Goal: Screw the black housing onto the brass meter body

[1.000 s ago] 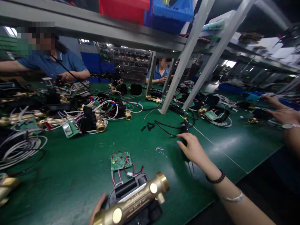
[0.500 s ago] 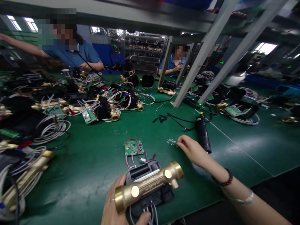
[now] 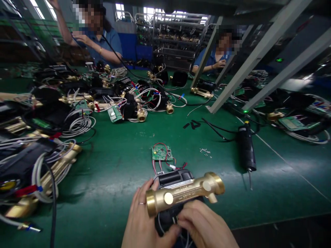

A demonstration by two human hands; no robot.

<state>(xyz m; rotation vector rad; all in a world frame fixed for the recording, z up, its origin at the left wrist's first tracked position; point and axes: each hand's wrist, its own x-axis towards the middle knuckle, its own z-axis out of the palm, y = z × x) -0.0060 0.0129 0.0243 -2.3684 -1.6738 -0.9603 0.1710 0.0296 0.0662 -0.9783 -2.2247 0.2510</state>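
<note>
My left hand (image 3: pixel 142 220) is wrapped round the left side of a brass water meter body (image 3: pixel 183 193) fixed to a black plastic housing (image 3: pixel 173 178), with its thumb on the near side. My right hand (image 3: pixel 204 222) is closed in a pinch at the near underside of the housing, by the grey cables. Whatever its fingertips hold is hidden. Beyond the housing a green circuit board (image 3: pixel 162 153) lies flat, joined to it by thin wires. Small screws (image 3: pixel 204 151) are scattered to the right of the board.
A black electric screwdriver (image 3: pixel 246 148) lies at the right with its bit towards me. Black strips (image 3: pixel 191 124) lie farther back. Meter assemblies with coiled cables (image 3: pixel 51 165) crowd the left. Slanted metal posts (image 3: pixel 232 79) stand on the table. Two people sit across it.
My right hand has moved from the screws back to the near side of the housing and is now pinched there. The left hand keeps its hold. The view has shifted left.
</note>
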